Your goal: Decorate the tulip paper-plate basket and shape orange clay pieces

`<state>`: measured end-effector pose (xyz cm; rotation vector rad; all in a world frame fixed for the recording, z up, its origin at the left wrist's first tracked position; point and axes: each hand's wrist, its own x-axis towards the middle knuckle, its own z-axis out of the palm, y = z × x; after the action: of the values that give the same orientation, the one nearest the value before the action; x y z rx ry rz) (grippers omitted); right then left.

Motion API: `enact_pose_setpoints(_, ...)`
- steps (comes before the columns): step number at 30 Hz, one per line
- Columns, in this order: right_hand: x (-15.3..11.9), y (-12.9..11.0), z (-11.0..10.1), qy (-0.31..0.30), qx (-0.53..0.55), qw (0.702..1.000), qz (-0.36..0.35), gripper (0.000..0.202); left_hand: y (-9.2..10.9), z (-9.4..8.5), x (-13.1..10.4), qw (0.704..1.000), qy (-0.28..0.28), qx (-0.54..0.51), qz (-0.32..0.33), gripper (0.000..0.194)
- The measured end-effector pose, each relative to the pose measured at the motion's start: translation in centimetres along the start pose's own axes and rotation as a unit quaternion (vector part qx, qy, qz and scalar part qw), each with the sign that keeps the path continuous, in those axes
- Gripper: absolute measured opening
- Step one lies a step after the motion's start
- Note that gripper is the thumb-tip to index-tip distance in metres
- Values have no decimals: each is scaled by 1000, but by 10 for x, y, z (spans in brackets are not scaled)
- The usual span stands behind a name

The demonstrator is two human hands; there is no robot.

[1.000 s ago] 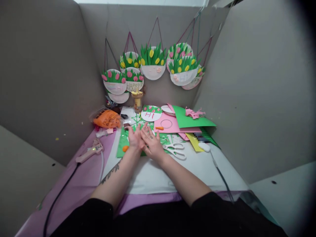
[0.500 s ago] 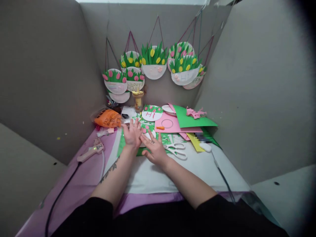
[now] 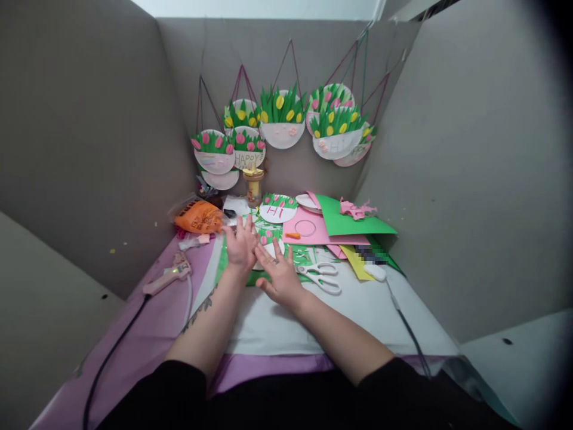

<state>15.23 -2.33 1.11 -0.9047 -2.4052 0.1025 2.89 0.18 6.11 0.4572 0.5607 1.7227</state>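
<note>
My left hand (image 3: 242, 246) is open, palm up with fingers spread, and holds nothing. Beside it my right hand (image 3: 281, 276) is open too, its fingertips at the edge of the left palm. Both are over a small paper-plate craft (image 3: 272, 248) with pink tulips, partly hidden by the hands. Behind it lies a plate marked "Hi" (image 3: 278, 212) with green paper grass. White-handled scissors (image 3: 323, 278) lie just right of my right hand, on green paper scraps.
A pink glue gun (image 3: 169, 279) with a black cord rests at left, near an orange bag (image 3: 198, 217). A jar (image 3: 254, 188) stands behind. Green card (image 3: 353, 223) and pink paper lie at right. Finished plates (image 3: 283, 134) hang on the back wall.
The view has shifted slightly, so the table and wall plates appear a little lower and further right. Both hands keep nearly the same open pose.
</note>
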Motion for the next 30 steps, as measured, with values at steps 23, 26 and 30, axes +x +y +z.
enact_pose_setpoints(23, -7, -5, -5, -42, 54, 997, -24, 92, -1, 4, -3, 987, -17, 141, 75, 75)
enact_pose_setpoints(26, 3, -1, -3, -20, 64, 997, 28, 92, -9, 4, -6, 988, -42, 143, 39, 75)
enact_pose_setpoints(30, 0, 0, -5, 4, 88, 995, 37, 94, -13, 7, -10, 991, -68, 114, 32, 73)
